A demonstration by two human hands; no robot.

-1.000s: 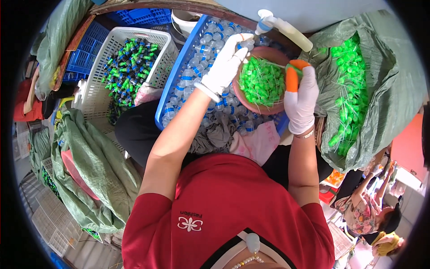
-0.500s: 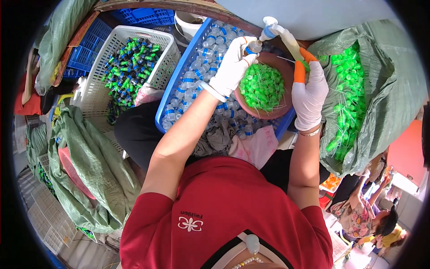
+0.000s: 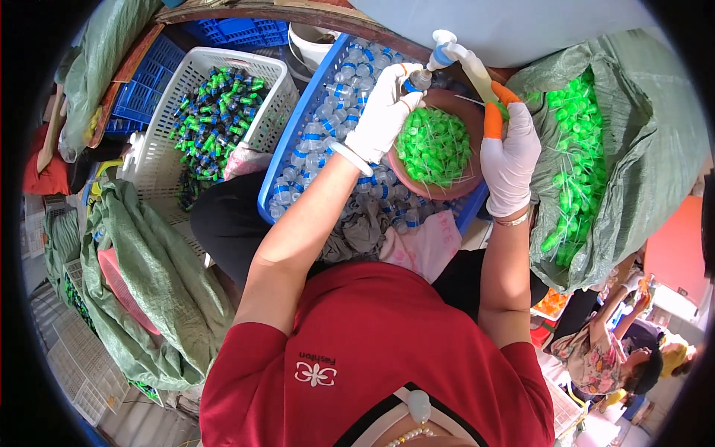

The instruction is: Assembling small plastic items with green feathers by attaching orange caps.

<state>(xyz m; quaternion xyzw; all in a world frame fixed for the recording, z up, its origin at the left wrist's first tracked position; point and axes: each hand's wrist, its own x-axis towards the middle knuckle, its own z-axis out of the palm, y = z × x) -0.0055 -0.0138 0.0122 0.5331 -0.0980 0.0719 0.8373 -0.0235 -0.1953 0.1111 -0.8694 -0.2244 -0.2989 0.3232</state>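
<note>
Basket of capped bottles (image 3: 216, 119) at left, crate of uncapped bottles (image 3: 328, 134) centre, bowl of caps (image 3: 436, 149) on the crate's right end, sack of caps (image 3: 596, 149) at right, another person (image 3: 611, 350) lower right.

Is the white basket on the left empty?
No, the white basket is piled with small dark bottles with green and blue caps.

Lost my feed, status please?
Left hand holds small bottle. Right hand grips squeeze bottle. Bowl of green caps below, nothing blocking.
</note>
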